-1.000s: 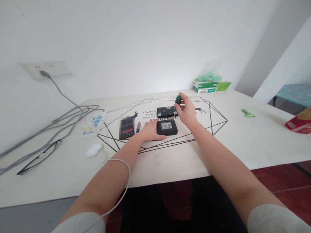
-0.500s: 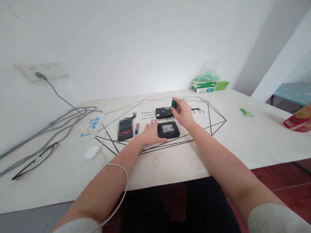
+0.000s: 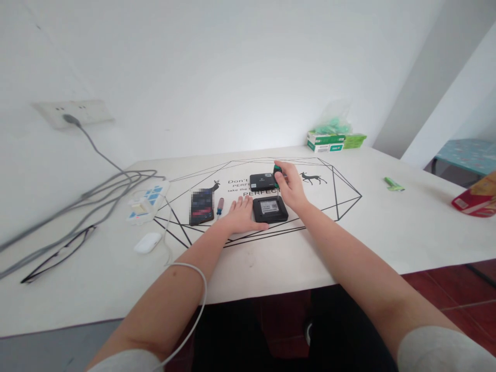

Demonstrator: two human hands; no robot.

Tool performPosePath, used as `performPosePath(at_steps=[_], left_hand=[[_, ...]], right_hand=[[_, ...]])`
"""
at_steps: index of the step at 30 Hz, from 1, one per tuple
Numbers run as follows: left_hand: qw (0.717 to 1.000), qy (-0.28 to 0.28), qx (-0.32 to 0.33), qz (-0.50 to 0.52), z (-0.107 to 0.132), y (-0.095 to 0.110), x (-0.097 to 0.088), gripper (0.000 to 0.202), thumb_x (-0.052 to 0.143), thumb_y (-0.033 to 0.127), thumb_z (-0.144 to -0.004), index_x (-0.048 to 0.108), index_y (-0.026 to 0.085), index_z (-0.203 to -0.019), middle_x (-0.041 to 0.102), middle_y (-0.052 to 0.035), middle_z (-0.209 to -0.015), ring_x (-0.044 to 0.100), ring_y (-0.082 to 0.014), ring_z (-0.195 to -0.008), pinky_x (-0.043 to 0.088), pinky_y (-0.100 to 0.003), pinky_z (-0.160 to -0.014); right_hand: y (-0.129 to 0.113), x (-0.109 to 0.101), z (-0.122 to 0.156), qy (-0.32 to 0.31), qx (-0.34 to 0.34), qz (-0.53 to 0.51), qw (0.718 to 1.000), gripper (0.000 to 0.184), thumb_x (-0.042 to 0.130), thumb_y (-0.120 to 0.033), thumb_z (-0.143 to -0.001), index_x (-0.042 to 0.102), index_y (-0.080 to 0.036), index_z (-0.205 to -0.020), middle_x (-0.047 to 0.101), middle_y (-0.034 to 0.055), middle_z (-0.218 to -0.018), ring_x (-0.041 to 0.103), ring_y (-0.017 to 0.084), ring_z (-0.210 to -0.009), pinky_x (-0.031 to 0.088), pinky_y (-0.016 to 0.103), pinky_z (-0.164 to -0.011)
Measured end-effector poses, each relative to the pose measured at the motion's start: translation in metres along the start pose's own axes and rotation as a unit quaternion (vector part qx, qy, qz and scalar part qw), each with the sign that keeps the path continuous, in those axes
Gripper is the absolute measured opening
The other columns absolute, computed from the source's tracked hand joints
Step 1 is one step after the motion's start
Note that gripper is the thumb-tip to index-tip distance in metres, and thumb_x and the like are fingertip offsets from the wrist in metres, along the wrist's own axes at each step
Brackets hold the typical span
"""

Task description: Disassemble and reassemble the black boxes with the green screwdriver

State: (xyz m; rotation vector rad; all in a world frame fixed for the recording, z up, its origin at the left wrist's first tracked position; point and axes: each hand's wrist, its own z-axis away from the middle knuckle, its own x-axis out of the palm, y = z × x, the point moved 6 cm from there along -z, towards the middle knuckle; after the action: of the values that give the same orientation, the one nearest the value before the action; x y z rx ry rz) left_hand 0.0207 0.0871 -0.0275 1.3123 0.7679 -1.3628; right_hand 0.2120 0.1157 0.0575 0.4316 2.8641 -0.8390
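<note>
My left hand (image 3: 241, 213) lies flat on the white table, fingers spread, its thumb against the left edge of a black square device (image 3: 270, 208) with a white label. My right hand (image 3: 289, 185) is closed around a small green-handled tool (image 3: 276, 174), held upright just behind that device and beside a second black box (image 3: 262, 181). A phone (image 3: 202, 205) and a small screwdriver with a red and blue handle (image 3: 219, 205) lie left of my left hand.
A power strip (image 3: 147, 202) with grey cables, glasses (image 3: 58, 253) and a white earbud case (image 3: 147, 242) sit at the left. Green boxes (image 3: 329, 140) stand at the back, a green lighter (image 3: 393, 183) and a red packet (image 3: 476, 198) at the right.
My right hand has come down and slightly left with the green tool, from above the far box to just behind the near device. My left hand stays flat.
</note>
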Motion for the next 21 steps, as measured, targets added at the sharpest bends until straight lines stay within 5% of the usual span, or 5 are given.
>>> performPosePath(at_steps=[5, 14, 21], left_hand=[[1.0, -0.006, 0.0, -0.019, 0.003, 0.003, -0.003, 0.14, 0.046, 0.098, -0.071, 0.0, 0.007, -0.167, -0.005, -0.0228, -0.173, -0.009, -0.0412, -0.159, 0.006, -0.056, -0.128], [1.0, -0.013, 0.003, -0.02, 0.005, 0.004, -0.002, 0.141, 0.047, 0.095, -0.072, -0.001, 0.001, -0.166, -0.007, -0.0223, -0.173, -0.009, -0.0394, -0.16, 0.003, -0.053, -0.129], [1.0, -0.002, 0.005, -0.011, 0.004, 0.004, -0.003, 0.138, 0.049, 0.094, -0.072, 0.001, 0.006, -0.166, -0.004, -0.0219, -0.173, -0.008, -0.0411, -0.16, 0.006, -0.056, -0.129]], right_hand=[[-0.004, 0.006, 0.002, 0.002, -0.037, -0.012, 0.999, 0.04, 0.036, -0.044, -0.109, 0.061, -0.027, -0.135, 0.068, 0.0111, -0.133, 0.062, 0.025, -0.127, 0.048, 0.051, -0.115], [0.007, 0.008, 0.006, 0.018, 0.011, -0.001, 1.0, 0.033, 0.056, -0.038, -0.101, 0.055, -0.024, -0.131, 0.048, 0.0187, -0.15, 0.049, 0.032, -0.141, 0.06, 0.05, -0.097], [0.021, 0.01, 0.007, 0.052, 0.039, -0.015, 0.998, 0.044, 0.066, -0.043, -0.096, 0.051, -0.027, -0.134, 0.04, 0.0176, -0.158, 0.053, 0.034, -0.139, 0.06, 0.057, -0.1]])
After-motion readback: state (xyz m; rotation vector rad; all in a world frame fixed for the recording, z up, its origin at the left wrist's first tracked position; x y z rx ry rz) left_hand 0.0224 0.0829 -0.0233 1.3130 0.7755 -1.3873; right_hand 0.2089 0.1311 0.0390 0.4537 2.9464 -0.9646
